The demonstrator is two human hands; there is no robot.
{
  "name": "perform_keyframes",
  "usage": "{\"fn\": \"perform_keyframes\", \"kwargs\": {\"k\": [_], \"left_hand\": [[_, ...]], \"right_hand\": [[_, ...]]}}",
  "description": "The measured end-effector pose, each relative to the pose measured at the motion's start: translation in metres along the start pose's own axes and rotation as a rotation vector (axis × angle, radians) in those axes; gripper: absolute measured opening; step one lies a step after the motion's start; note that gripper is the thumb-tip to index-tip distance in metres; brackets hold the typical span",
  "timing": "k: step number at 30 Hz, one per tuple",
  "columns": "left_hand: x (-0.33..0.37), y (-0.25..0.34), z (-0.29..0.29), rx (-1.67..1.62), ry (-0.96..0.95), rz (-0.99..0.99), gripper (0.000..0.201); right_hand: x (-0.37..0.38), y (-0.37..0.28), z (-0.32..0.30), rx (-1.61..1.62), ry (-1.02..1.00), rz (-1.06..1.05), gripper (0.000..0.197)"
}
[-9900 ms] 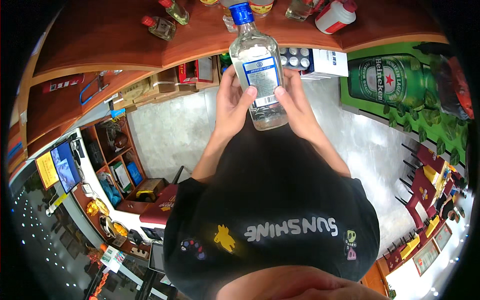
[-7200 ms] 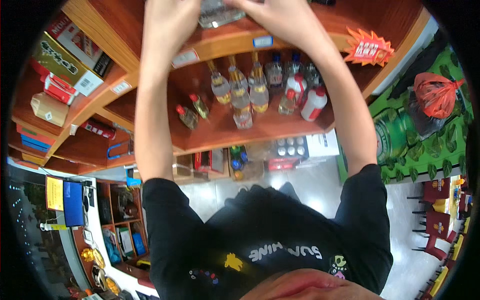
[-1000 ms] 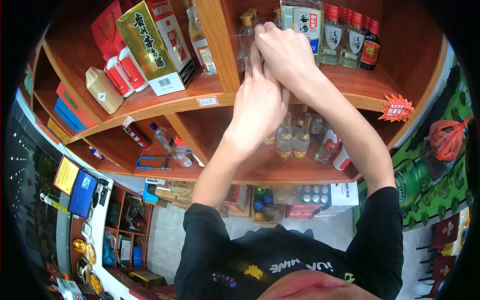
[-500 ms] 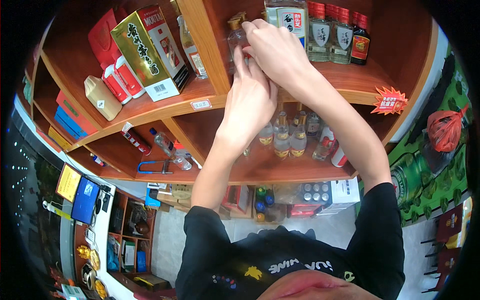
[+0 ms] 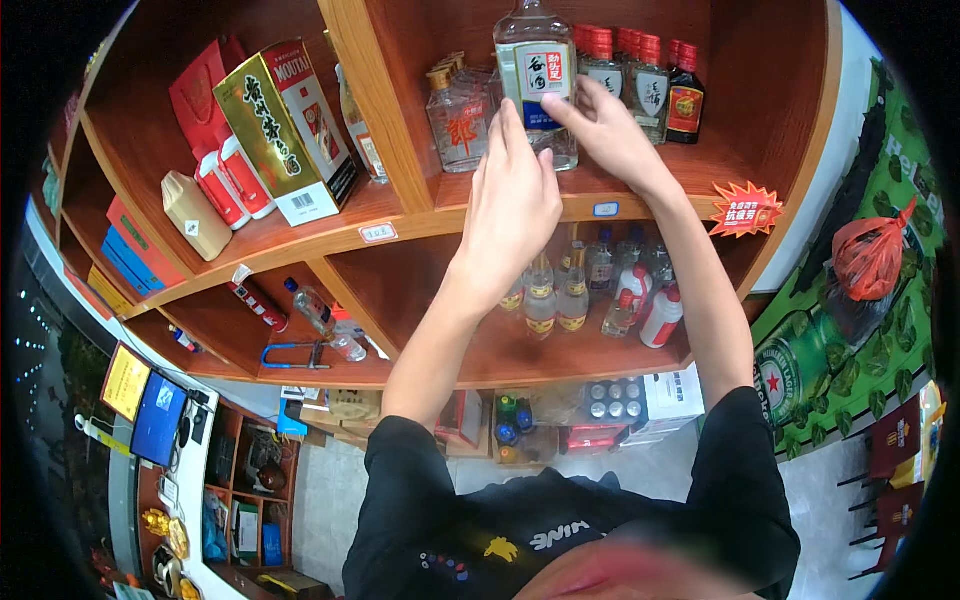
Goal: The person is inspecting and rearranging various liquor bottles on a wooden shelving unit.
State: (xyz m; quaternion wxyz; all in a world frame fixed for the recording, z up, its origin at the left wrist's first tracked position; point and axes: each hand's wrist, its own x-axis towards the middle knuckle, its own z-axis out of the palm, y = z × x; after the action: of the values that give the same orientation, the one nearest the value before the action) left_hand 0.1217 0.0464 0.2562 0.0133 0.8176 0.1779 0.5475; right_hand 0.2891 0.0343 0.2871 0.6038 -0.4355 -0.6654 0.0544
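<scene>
A large clear glass bottle (image 5: 527, 60) with a white and blue label stands on the upper shelf. My right hand (image 5: 618, 140) is at its right side, thumb across the label and fingers along the far edge. With fingers straight and together, my left hand (image 5: 515, 210) is held up at the bottle's lower left front; whether it touches the glass is unclear. Just left of it, square clear bottles (image 5: 460, 125) with gold caps stand in a row, partly behind my fingers. Red-capped bottles (image 5: 650, 88) stand right of the large bottle, and a dark bottle (image 5: 685, 105) beside them.
A wooden divider (image 5: 385, 110) separates this compartment from one with a gold box (image 5: 262, 125). On the lower shelf are gold-labelled bottles (image 5: 540, 295) and a white bottle (image 5: 662, 318). A starburst price tag (image 5: 745, 209) sticks out from the shelf edge. Crates and can packs (image 5: 612, 400) stand below.
Both hands have come away from the gold-capped bottles. My right hand has moved to the large bottle's right side, and my left hand to its front. The view has shifted.
</scene>
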Motion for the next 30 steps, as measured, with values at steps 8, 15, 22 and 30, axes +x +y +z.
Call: {"fn": "perform_keyframes", "kwargs": {"k": [8, 15, 22, 30], "left_hand": [[-0.010, 0.015, -0.008, -0.137, 0.124, -0.003, 0.057], [-0.054, 0.075, -0.030, -0.497, -0.102, 0.203, 0.091], [-0.198, 0.078, -0.004, -0.695, -0.614, -0.379, 0.084], [-0.307, 0.055, 0.029, -0.984, -0.528, -1.048, 0.041]], "right_hand": [[-0.030, -0.031, 0.007, 0.074, 0.092, -0.031, 0.056], [-0.164, -0.092, -0.027, 0.423, 0.194, 0.009, 0.063], [-0.315, -0.057, -0.027, 0.508, 0.054, 0.743, 0.081], [-0.383, -0.011, 0.036, 0.646, 0.087, 1.126, 0.062]]}}
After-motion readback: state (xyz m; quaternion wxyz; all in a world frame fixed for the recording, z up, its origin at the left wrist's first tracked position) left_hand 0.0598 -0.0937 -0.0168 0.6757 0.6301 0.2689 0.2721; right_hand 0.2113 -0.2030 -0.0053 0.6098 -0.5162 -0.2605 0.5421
